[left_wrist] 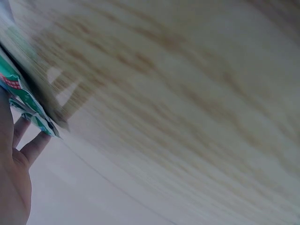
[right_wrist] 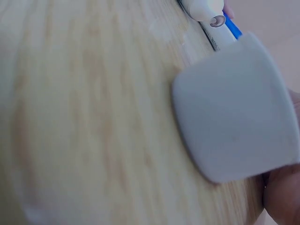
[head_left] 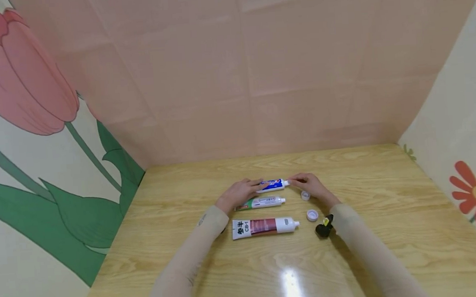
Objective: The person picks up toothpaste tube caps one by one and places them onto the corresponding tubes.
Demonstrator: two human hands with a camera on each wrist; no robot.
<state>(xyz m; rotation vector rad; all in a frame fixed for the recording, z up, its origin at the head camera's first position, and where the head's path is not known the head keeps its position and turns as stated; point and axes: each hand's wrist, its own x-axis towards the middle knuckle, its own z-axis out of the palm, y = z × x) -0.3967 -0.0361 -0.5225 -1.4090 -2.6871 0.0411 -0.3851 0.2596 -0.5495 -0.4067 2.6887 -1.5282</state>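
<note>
A blue and white toothpaste tube [head_left: 273, 185] lies farthest back, its capped end pointing right. My left hand [head_left: 239, 193] holds its left part, while my right hand [head_left: 310, 186] pinches the white cap [head_left: 287, 183]. Just in front lies a green and white toothpaste tube [head_left: 262, 203], its crimped end showing in the left wrist view beside my left hand [left_wrist: 16, 164]. Nearest me is a larger white and dark red tube [head_left: 264, 227] with a bare nozzle. In the right wrist view, a loose white cap [right_wrist: 234, 112] hides much of my right hand [right_wrist: 283, 194].
Two loose white caps stand on the wooden table [head_left: 174, 189], one beneath my right hand and the other [head_left: 312, 215] nearer me. A black wrist camera [head_left: 324, 226] sits at my right wrist. A pink wall [head_left: 245, 74] closes off the back.
</note>
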